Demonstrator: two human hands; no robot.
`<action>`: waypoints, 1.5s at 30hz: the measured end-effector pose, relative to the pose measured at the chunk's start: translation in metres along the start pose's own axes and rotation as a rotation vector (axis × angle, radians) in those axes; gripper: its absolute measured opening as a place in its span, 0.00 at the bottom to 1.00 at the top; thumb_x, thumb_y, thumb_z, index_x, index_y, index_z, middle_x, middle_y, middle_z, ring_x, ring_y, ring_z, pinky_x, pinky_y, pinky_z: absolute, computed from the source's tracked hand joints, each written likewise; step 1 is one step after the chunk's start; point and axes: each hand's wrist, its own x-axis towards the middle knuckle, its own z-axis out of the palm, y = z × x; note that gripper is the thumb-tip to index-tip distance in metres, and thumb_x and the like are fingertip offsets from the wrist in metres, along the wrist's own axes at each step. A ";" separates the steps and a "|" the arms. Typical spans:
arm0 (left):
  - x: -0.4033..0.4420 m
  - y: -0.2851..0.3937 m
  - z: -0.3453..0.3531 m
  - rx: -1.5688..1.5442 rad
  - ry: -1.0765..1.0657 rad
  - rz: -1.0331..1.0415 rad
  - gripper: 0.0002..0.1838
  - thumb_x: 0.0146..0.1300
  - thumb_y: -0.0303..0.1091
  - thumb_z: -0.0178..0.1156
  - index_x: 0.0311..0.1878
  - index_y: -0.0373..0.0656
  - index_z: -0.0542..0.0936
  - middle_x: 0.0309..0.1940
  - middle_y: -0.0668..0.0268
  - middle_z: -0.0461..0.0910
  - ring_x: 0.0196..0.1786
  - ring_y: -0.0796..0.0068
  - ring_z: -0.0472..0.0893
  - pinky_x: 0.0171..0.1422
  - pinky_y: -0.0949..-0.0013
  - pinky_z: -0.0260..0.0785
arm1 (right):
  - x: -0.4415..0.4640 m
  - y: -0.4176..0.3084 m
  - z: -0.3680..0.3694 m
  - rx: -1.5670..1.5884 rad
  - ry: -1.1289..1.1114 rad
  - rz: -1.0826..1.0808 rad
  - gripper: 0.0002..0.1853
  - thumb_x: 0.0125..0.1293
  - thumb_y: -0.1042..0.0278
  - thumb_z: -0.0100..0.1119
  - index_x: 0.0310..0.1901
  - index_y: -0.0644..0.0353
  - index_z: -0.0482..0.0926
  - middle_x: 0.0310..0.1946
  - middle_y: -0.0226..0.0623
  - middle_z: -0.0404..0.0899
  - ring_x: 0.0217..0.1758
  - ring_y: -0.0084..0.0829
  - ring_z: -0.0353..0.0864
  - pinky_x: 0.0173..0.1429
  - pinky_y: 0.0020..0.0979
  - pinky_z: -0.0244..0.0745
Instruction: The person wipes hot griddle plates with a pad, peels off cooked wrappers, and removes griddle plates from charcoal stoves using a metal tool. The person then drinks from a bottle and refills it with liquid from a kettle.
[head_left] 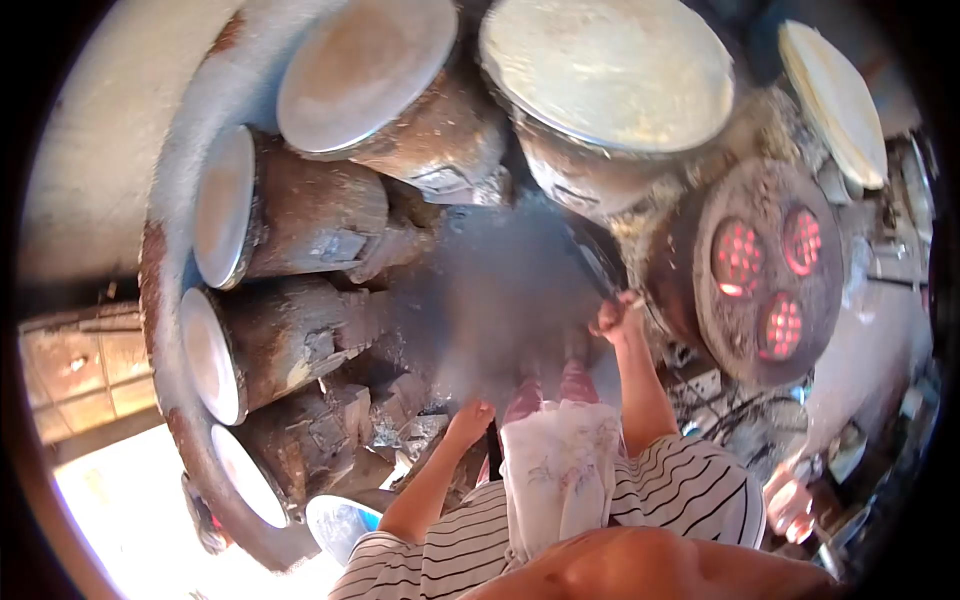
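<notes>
My left hand (470, 422) is low in the middle, its fingers curled closed. A dark strip shows just beside it, but what the fist holds, if anything, is hidden. Farther forward on the right, my right hand (618, 315) is closed too, near a dark curved edge (597, 255); its grip is too small to make out. Between and ahead of both hands lies a dark, blurred patch that hides detail. To the right of my right hand stands a round stove (710, 300) with three openings glowing red.
Several barrel-shaped stoves with round griddles (370, 75) curve around the front and left. A pale sheet (610, 65) covers the front griddle, and another pale disc (833, 105) tilts at upper right. Cables (745, 410) and clutter lie at right. A basin (340, 525) sits lower left.
</notes>
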 end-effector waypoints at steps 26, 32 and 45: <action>0.006 0.289 -0.043 -0.986 -0.369 0.307 0.18 0.69 0.36 0.53 0.57 0.44 0.61 0.45 0.59 0.76 0.48 0.65 0.77 0.51 0.62 0.72 | -0.256 0.122 0.157 -1.169 -0.551 -0.365 0.20 0.62 0.50 0.60 0.42 0.59 0.70 0.24 0.25 0.69 0.14 0.14 0.64 0.14 0.19 0.57; 0.013 0.303 -0.023 -0.975 -0.395 0.351 0.17 0.68 0.31 0.52 0.56 0.49 0.60 0.44 0.60 0.75 0.49 0.65 0.77 0.51 0.59 0.71 | -0.242 0.094 0.152 -1.182 -0.507 -0.674 0.25 0.50 0.79 0.55 0.53 0.70 0.71 0.32 0.24 0.70 0.31 0.16 0.70 0.33 0.19 0.65; 0.156 0.386 -0.137 -0.814 -0.002 0.531 0.24 0.63 0.32 0.57 0.60 0.45 0.60 0.43 0.59 0.78 0.47 0.69 0.78 0.52 0.65 0.70 | -0.109 0.045 0.319 -1.195 -0.843 -0.537 0.32 0.54 0.74 0.61 0.62 0.66 0.62 0.44 0.36 0.74 0.39 0.22 0.72 0.39 0.25 0.68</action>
